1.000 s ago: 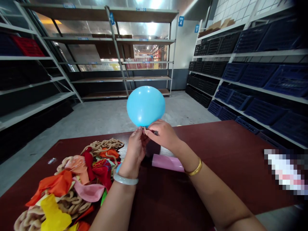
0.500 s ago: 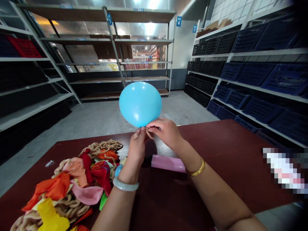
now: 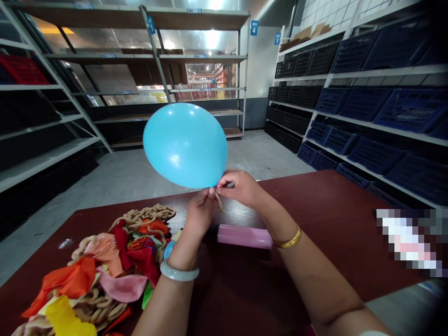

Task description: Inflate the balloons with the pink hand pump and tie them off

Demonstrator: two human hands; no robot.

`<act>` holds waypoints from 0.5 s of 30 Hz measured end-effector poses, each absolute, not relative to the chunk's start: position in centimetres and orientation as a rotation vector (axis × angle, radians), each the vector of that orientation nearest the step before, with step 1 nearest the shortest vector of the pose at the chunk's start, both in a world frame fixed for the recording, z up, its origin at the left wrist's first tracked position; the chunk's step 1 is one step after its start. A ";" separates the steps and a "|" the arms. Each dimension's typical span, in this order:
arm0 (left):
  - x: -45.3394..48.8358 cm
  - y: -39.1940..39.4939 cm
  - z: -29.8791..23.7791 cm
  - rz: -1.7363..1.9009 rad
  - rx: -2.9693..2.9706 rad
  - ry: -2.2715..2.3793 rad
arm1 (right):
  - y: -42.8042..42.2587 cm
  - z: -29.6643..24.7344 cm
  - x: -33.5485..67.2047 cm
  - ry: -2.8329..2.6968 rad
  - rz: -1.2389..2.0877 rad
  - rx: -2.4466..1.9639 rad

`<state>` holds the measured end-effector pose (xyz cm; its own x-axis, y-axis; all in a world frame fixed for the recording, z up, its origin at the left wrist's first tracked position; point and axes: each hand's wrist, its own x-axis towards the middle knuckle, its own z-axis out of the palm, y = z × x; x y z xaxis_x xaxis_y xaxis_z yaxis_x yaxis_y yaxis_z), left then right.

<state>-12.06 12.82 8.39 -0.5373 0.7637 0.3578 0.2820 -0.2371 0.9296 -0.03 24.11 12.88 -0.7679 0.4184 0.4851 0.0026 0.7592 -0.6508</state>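
An inflated blue balloon (image 3: 185,145) is held up over the table's far edge, its neck pointing down to the right. My left hand (image 3: 201,210) pinches the neck from below. At the same spot, my right hand (image 3: 240,187) has thumb and forefinger closed at the neck. A short tan cord end (image 3: 219,201) hangs between the hands; which fingers grip it is partly hidden. Beneath my right wrist lies a pink cylinder (image 3: 245,236), perhaps a balloon pump. Left of my left forearm is a pile of uninflated balloons (image 3: 122,287) mixed with tan cord (image 3: 145,215).
The dark red table (image 3: 336,233) spans the foreground. A small clear plastic scrap (image 3: 65,243) lies near its left edge. A blurred-out object (image 3: 408,242) is at the right edge. Metal shelves (image 3: 199,59) stand behind, with racks of blue crates (image 3: 364,105) to the right.
The balloon has swung left and up and appears larger, tilting away from the hands. The cord end hangs lower. Both hands stay close together at the neck. The view has shifted slightly.
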 end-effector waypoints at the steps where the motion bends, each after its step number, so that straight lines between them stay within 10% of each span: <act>1: -12.2 12.8 8.4 1.812 1.262 1.663 | 23.9 12.9 0.0 -2.331 0.806 -0.341; 8: -12.5 12.4 9.6 1.759 1.206 1.712 | 21.7 12.6 -0.9 -2.333 0.228 -0.568; 15: -12.6 11.8 10.2 1.799 1.359 1.749 | 21.3 12.8 -1.1 -2.276 0.422 -0.448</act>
